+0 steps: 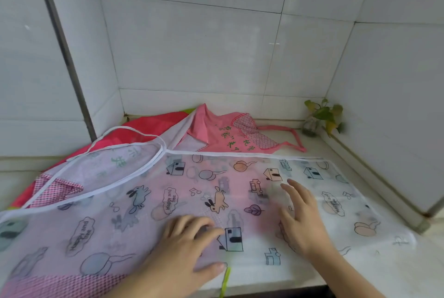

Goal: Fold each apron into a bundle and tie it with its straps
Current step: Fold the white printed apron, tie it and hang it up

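Two hands lie on a translucent printed apron (204, 192) spread flat across the tabletop (374, 204). The left hand (185, 247) rests palm down near the front edge, fingers bent at the knuckles with the tips pressing the fabric, thumb stretched out to the right along the cloth; its grip is released, nothing enclosed. The right hand (300, 220) lies just beside it to the right, fingers straight and slightly spread, pointing toward the back wall, palm low over the fabric; its grip is likewise released. Whether the right palm fully touches the apron cannot be told.

The printed apron covers most of the tabletop from the left edge to near the right wall, its white-trimmed upper hem running parallel to the back edge. Its white neck strap (125, 134) loops toward the back left corner. Beneath and behind it lie a pink apron (223, 132) with green lettering and a checked pocket, and a red apron (149, 122) toward the back left corner. A pink strap (288, 136) trails toward the back right.

A small plant in a glass jar (312, 124) stands in the back right corner, well apart from both hands. A bare strip of tabletop runs along the right wall. A green strip (225, 281) hangs at the front edge.
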{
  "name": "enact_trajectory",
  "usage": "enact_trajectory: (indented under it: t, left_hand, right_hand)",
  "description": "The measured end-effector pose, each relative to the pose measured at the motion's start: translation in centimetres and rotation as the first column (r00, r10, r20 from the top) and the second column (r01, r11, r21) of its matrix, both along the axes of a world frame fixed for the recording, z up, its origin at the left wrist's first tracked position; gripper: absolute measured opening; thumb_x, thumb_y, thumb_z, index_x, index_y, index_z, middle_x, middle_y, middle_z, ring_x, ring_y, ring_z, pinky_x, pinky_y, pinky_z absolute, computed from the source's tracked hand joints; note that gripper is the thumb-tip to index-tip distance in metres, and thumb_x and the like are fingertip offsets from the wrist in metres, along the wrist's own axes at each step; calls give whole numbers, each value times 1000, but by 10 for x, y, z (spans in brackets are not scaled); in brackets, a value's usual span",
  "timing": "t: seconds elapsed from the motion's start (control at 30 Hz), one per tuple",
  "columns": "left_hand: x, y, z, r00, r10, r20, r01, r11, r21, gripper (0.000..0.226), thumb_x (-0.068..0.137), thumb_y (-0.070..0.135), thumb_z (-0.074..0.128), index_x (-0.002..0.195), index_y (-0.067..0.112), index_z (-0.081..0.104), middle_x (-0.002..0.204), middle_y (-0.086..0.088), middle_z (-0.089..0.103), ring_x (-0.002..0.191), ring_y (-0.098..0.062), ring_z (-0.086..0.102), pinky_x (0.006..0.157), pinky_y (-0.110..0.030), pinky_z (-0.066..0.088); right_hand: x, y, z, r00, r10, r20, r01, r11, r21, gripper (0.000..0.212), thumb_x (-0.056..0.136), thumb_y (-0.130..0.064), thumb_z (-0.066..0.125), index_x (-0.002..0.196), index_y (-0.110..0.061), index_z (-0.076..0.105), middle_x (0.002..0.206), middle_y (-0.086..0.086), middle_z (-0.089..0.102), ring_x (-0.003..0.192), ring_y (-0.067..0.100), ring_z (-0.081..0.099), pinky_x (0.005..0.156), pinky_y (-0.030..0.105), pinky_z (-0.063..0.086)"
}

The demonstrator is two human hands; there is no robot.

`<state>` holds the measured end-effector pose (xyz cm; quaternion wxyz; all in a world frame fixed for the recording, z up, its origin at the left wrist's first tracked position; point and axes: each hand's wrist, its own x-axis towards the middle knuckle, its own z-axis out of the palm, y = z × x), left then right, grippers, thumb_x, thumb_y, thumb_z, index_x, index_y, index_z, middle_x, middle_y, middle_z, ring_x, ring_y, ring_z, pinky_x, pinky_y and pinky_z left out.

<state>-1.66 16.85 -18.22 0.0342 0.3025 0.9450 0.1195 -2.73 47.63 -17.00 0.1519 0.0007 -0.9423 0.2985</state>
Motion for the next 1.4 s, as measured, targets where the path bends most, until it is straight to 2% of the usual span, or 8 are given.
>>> enact_trajectory:
  t: [0.17, 0.3, 0.4, 0.57, 0.73, 0.9, 1.1, 1.4]
  left_hand:
    - [-7, -8, -11, 1000, 21, -4, -20, 991, 134, 73, 91, 85, 14, 145, 48, 47, 145, 39, 34, 133, 1, 24, 116, -25, 18]
    - [0, -12, -6, 978, 12, -207, 14, 992, 126, 47, 102, 69, 39, 120, 37, 67, 127, 27, 60, 116, 0, 52, 101, -22, 41]
    - [12, -13, 6, 965, -25, -262, 24, 1000, -4, 44, 81, 64, 61, 112, 34, 67, 120, 21, 62, 104, -1, 64, 92, -21, 51]
    - [15, -26, 12, 970, 96, -223, -116, 990, -79, 64, 53, 24, 88, 115, 28, 70, 108, 16, 67, 91, -3, 69, 76, -17, 59]
    - [21, -50, 35, 976, 158, -153, -182, 971, -154, 56, 92, -4, 44, 139, 25, 49, 128, 5, 63, 99, -13, 67, 82, -35, 58]
    - [23, -81, 75, 968, 206, 144, -162, 950, -268, 23, 108, 22, 42, 95, 30, 60, 82, 11, 55, 70, -8, 56, 64, -27, 44]
    - [1, -130, 125, 880, 90, 467, 6, 980, -200, 38, 100, 53, 57, 72, 26, 56, 69, 12, 47, 66, -5, 43, 69, -29, 37]
    - [-70, -183, 135, 915, 275, 296, -204, 947, -249, 42, 89, 56, 74, 65, 25, 58, 63, 16, 53, 58, -1, 46, 58, -23, 37]
  right_hand:
    - [47, -30, 18, 858, 470, 205, -512, 815, 272, 60, 86, -55, 62, 143, -46, 47, 149, -34, 32, 139, -13, 30, 107, 8, 29]
    - [47, -29, -3, 916, 396, 65, -377, 794, 477, 41, 77, -18, 54, 115, -32, 61, 119, -17, 63, 105, 10, 63, 72, 22, 53]
    - [48, -29, 5, 949, 315, 36, -283, 790, 544, 37, 55, -4, 63, 83, -25, 52, 81, -13, 55, 69, 15, 59, 46, 18, 21]
    - [57, -23, 8, 954, 286, -86, -185, 791, 583, 68, 51, 2, 75, 117, -13, 73, 100, -8, 73, 83, 13, 70, 53, 21, 48]
    - [68, -4, 16, 970, 242, 15, -196, 744, 639, 81, 53, 10, 52, 125, -23, 70, 115, -13, 73, 100, 13, 73, 69, 24, 60]
    - [81, 24, 42, 958, 0, 286, -197, 722, 663, 91, 60, 4, 18, 131, -39, 56, 116, -8, 62, 104, 20, 63, 73, 29, 43]
    - [72, 56, 81, 812, -104, 574, -260, 816, 516, 38, 92, -11, 54, 85, -48, 64, 91, -15, 65, 88, 8, 67, 79, 27, 53]
    - [25, 84, 123, 869, -153, 470, -127, 850, 512, 23, 81, -36, 74, 75, -23, 56, 77, -2, 65, 73, 16, 61, 69, 35, 50]
